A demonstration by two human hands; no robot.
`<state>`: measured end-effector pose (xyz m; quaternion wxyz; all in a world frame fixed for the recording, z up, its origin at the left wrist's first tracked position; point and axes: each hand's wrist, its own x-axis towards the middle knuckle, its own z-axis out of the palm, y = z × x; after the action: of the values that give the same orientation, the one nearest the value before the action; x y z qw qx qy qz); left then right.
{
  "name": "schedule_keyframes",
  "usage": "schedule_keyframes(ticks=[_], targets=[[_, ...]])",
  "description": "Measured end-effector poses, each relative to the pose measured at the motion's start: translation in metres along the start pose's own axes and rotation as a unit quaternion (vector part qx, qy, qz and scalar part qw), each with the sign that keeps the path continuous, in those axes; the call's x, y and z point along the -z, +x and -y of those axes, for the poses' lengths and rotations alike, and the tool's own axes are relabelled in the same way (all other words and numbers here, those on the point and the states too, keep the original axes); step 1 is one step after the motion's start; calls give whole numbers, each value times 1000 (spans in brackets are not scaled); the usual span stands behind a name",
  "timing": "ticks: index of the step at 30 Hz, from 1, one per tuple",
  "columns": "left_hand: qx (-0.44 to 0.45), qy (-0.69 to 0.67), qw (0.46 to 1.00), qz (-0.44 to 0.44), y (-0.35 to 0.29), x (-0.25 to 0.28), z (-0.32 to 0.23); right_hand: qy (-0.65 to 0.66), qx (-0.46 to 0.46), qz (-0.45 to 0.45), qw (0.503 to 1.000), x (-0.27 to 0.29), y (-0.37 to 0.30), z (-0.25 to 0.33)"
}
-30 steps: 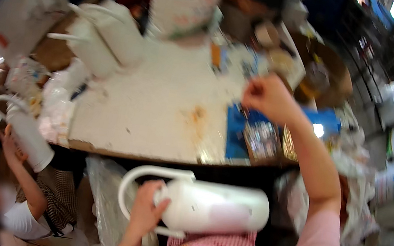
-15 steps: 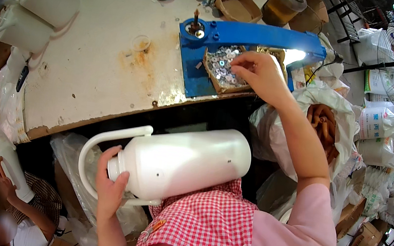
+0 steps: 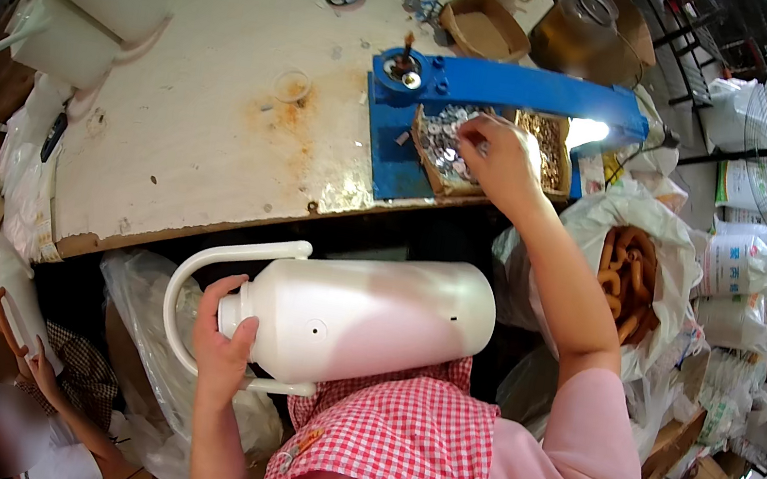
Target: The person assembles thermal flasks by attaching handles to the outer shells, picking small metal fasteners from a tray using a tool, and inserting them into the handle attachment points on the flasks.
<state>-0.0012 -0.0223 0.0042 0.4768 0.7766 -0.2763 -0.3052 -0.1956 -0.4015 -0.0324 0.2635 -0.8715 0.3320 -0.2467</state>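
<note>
"How does the white jug (image 3: 372, 321) look?"

"Smooth, cylindrical, pink-shadowed, with a looped handle (image 3: 265, 247) and a dark dot (image 3: 315, 331); it lies sideways on the near side of the blue machine (image 3: 532, 92)."

"Grips?"

"Left hand (image 3: 225, 345) wrapped round its neck (image 3: 231, 312); right hand (image 3: 508, 167) at the washers (image 3: 440, 140) beside the machine, fingers bunched. Whether they pinch one, I cannot tell."

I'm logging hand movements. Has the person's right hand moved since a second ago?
Yes: judged against the blue machine arm, the right hand has come from across it to its near side, by the small silver pieces.
</note>
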Motion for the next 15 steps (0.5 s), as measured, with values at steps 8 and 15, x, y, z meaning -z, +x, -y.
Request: schedule_keyframes(ticks=[8, 15], targets=[[1, 8, 1000, -1, 0, -4, -5, 124, 221, -163, 953, 50, 16, 79], [-29, 27, 999, 4, 0, -3, 4, 12, 355, -228, 907, 37, 81, 88]])
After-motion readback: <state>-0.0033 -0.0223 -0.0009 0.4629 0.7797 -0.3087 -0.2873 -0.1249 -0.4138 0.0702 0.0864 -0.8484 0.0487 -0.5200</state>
